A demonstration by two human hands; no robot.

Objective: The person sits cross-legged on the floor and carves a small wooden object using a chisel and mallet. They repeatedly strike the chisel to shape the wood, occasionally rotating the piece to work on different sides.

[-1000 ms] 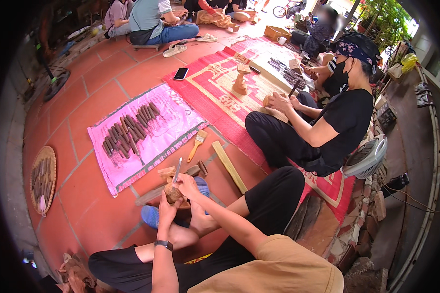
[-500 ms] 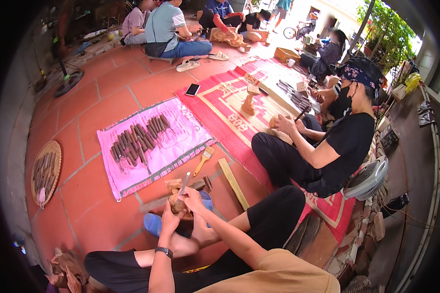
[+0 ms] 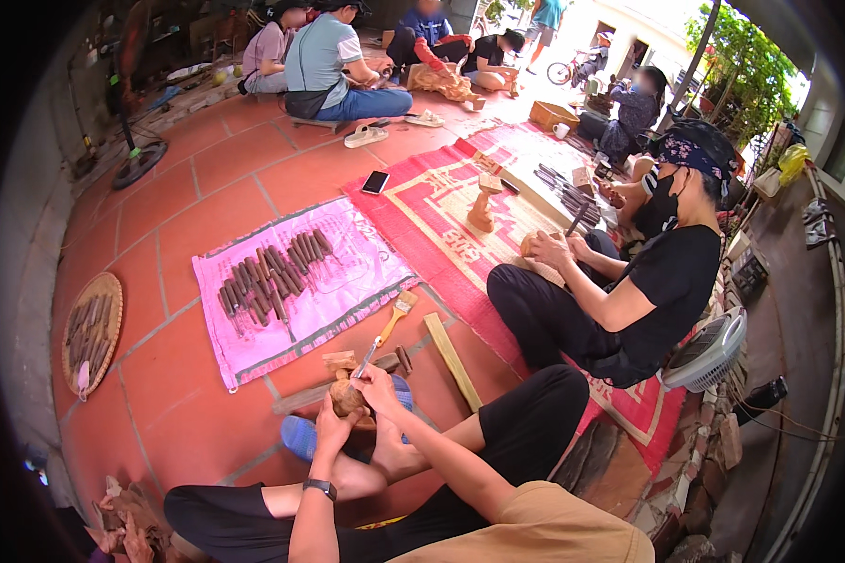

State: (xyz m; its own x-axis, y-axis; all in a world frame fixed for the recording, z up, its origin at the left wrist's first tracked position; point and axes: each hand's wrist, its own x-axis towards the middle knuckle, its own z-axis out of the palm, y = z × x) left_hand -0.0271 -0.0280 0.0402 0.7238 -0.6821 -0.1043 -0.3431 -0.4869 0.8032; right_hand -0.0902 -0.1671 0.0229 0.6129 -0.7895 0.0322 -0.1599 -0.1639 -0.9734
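Left hand [image 3: 333, 427] wrapping around a small rounded wooden piece [image 3: 347, 398], steadying it just above the crossed legs. Right hand [image 3: 377, 383] closing on a chisel [image 3: 368, 357], blade angling up and away from the wood. Lying beyond both hands: pink mat [image 3: 347, 281] carrying rows of dark tools [image 3: 268, 275]; yellow-handled brush [image 3: 399, 310] just past the right hand.

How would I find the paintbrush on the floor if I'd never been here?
Start at the big pink mat spread on the red tiles, covered with rows of dark carving tools. Just off its lower right corner lies the paintbrush. It is the only tool with a pale wooden handle and a flat tuft of bristles.
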